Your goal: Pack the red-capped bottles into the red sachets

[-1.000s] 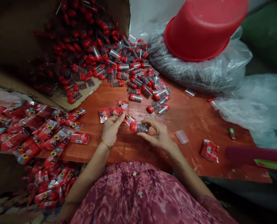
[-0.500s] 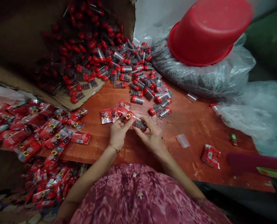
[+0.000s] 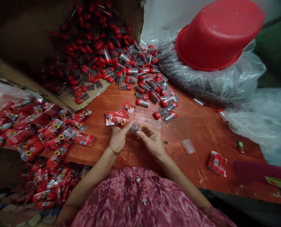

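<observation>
Now holding the clear plastic tube of dark beads between both hands, right hand pinching one end, left hand closed over the other, beside the shiny red printed packets. Could see its rounded red cap a second ago, can't now. Probably means tucked into the left grip or some wrapper, can't tell which.

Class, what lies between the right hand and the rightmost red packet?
Head view: a small dark disc nearer the right hand, then a clear piece nearer the packet.
</observation>
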`<state>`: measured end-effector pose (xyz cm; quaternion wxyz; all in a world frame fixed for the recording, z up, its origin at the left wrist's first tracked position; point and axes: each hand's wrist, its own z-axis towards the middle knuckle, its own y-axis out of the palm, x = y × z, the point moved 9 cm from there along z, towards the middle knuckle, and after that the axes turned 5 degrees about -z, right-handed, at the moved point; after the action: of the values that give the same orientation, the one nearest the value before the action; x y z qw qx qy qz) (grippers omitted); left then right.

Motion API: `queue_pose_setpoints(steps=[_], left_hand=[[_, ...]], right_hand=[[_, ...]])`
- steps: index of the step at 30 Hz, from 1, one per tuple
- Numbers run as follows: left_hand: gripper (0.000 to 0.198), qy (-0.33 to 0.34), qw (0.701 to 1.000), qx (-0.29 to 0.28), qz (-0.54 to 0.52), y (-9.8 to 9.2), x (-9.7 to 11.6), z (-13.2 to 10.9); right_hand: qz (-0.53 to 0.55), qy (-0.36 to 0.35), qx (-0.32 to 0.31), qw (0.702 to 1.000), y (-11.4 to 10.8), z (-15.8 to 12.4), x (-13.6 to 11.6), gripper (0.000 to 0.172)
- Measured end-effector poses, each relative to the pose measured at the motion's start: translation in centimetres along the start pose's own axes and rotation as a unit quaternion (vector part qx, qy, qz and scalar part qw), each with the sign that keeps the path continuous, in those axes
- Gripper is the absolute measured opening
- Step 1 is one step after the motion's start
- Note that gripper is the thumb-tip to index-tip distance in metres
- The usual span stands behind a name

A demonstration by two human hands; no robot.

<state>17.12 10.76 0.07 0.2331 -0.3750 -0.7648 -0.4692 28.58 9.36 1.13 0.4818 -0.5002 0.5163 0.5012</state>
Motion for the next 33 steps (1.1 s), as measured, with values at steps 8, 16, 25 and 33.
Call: queue_pose_setpoints(steps=[8, 16, 25, 33], left_hand=[[0.029, -0.018, 0.999, -0.037, -0.003, 0.0, 0.5, -0.8], [0.017, -0.103, 0.981, 0.143, -0.081, -9.1, 3.8, -1.6], [0.033, 0.063, 0.989, 0.132, -0.024, -9.6, 7.7, -0.7], [0.030, 0.292, 0.708, -0.010, 0.643, 2.9, 5.5, 6.2]], right_hand=[[-0.087, -0.080, 0.052, 0.992, 1.2, 1.5, -0.9, 0.029], [-0.450, -0.268, -0.084, 0.848, 4.0, 2.7, -4.6, 0.032], [-0.663, -0.141, 0.077, 0.731, -7.5, 4.6, -1.2, 0.038], [-0.641, -0.178, 0.054, 0.745, -5.0, 3.4, -2.0, 0.032]])
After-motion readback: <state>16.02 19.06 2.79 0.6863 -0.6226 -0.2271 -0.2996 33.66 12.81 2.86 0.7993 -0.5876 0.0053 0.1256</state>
